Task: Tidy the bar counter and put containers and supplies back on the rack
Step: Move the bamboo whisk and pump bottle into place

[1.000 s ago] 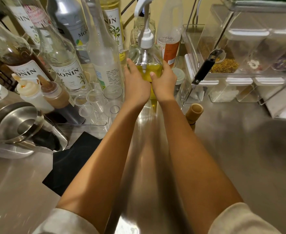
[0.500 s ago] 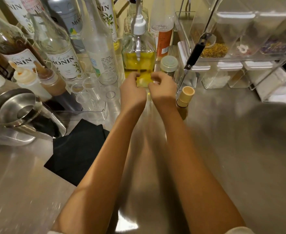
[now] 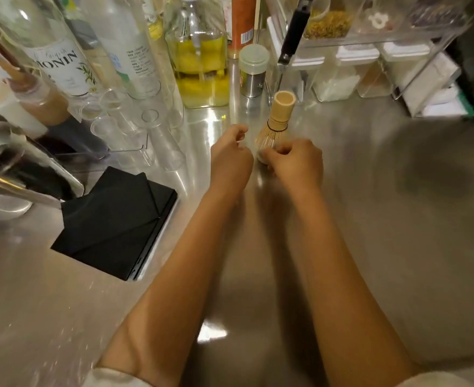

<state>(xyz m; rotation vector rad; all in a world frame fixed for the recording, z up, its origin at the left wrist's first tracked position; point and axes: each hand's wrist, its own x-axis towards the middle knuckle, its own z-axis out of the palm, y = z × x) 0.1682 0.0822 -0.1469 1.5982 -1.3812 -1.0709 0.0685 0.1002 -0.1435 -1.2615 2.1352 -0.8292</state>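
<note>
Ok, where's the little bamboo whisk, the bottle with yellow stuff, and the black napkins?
bamboo whisk [image 3: 282, 113]: head view, on its handle.
yellow pump bottle [image 3: 202, 71]: head view, on its glass body.
black napkins [image 3: 113, 222]: head view, on the top napkin.

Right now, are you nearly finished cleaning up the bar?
Partly. The yellow pump bottle stands back among the syrup bottles. Both hands hold nothing; the right hand is beside the bamboo whisk, the left hand is loosely curled. Left on the counter: the whisk, small tin and black napkins.
</note>
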